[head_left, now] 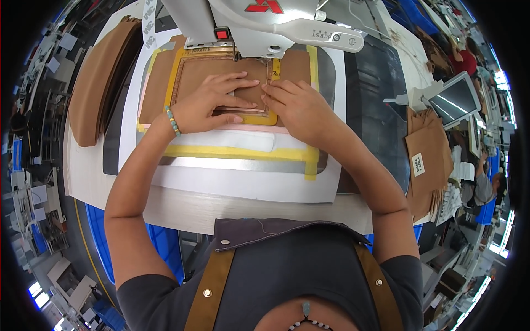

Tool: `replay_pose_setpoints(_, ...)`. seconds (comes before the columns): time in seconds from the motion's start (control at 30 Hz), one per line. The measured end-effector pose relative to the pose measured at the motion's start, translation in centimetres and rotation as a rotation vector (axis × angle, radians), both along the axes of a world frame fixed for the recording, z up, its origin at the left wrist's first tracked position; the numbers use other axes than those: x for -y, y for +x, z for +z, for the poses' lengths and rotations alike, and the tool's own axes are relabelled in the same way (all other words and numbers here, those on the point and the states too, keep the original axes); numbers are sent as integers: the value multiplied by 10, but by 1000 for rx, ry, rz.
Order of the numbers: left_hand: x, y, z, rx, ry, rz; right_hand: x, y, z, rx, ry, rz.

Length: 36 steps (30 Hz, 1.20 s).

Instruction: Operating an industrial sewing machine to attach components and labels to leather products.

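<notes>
A brown fabric panel [199, 70] lies under the sewing machine head [248, 25], inside a yellow-edged rectangular frame [259, 119]. My left hand [218, 102] rests on the panel and the frame's lower left part, fingers stretched and apart. At the frame's right edge, my right hand [301, 110] has its fingertips drawn together against the inner border. Whatever may be between those fingertips is hidden. Just beyond both hands, the needle area [236, 55] of the machine sits over the far side of the frame. A small pale piece shows partly beneath my left fingers.
A stack of brown curved pieces [99, 88] stands at the left. Brown fabric pieces with a white label [428, 160] hang at the right, below a tilted screen [455, 99]. White sheet [248, 185] and yellow tape [237, 153] lie nearer me. People work far right.
</notes>
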<state>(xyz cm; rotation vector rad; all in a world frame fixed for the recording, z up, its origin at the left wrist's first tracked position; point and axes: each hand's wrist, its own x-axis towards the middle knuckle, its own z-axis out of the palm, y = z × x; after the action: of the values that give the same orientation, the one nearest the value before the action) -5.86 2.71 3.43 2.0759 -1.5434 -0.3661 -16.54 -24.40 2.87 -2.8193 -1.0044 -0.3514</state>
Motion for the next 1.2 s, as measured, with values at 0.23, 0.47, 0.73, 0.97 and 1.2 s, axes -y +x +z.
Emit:
replay_pose_setpoints(0.23,2,6,-1,49,2,-10,11,-3,4,54,73,-9)
replay_pose_setpoints(0.47,9,14,-3,135,16,12,50,-10,5,14,215,-159)
replay_pose_setpoints(0.73,18,27,-11,273,-10,50,69,-2,-10,23,352,-257)
replay_pose_setpoints(0.97,29,42,-14,192,-26,133,77,1,6,105,607,-338)
replay_pose_setpoints(1.2,33,38,-15,88,-72,291,113,-27,130,347,1304,-92)
